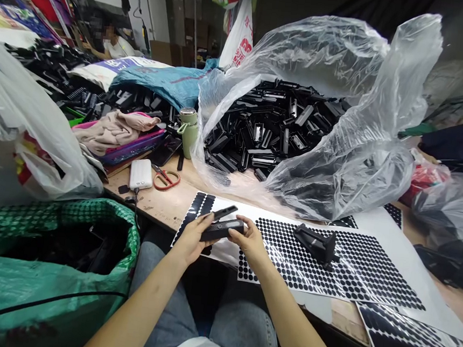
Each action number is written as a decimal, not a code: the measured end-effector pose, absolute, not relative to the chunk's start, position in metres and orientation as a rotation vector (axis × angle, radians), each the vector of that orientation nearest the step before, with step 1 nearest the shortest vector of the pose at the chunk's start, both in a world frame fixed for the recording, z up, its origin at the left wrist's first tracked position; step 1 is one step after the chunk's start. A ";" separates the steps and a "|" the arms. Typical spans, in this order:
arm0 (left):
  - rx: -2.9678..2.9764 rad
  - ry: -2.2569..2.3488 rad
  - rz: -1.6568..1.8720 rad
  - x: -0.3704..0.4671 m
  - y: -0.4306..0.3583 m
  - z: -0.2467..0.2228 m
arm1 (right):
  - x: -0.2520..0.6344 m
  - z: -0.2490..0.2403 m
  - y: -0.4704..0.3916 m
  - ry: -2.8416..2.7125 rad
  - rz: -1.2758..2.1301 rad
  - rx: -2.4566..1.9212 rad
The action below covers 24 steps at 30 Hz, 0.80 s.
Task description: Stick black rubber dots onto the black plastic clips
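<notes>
A long black plastic part (221, 230) is held in front of me over the table's front edge. From it a narrow flat black piece (225, 212) rises at an angle; I cannot tell whether the two are joined. My left hand (192, 239) is closed round the left end of both. At the right end, my right hand (253, 244) pinches the part between thumb and fingers. Beneath and to the right lies a white sheet of round black stickers (273, 253). A black stand-like plastic piece (317, 247) rests on that sheet.
Beyond the sheet, a large clear plastic bag (385, 127) gapes over many black parts (259, 135). Scissors (166, 179), a white power bank (141, 174) and a green bottle (188, 132) stand or lie left of it. A green woven sack (43, 286) is at my left.
</notes>
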State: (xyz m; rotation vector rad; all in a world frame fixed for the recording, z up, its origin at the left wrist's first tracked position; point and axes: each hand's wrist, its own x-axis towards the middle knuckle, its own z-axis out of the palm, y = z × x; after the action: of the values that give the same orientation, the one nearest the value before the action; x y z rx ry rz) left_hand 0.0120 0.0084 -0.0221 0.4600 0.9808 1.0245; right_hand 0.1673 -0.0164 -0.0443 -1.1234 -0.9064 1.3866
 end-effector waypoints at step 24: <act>0.509 1.084 1.090 0.022 0.021 -0.042 | 0.229 -0.047 0.015 -1.731 0.709 -2.031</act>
State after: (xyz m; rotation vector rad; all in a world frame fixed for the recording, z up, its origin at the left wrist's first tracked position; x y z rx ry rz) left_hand 0.0219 0.0207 -0.0419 0.5086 1.0841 1.0904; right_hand 0.2287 0.0154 -0.0466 -2.0312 -1.7310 0.7090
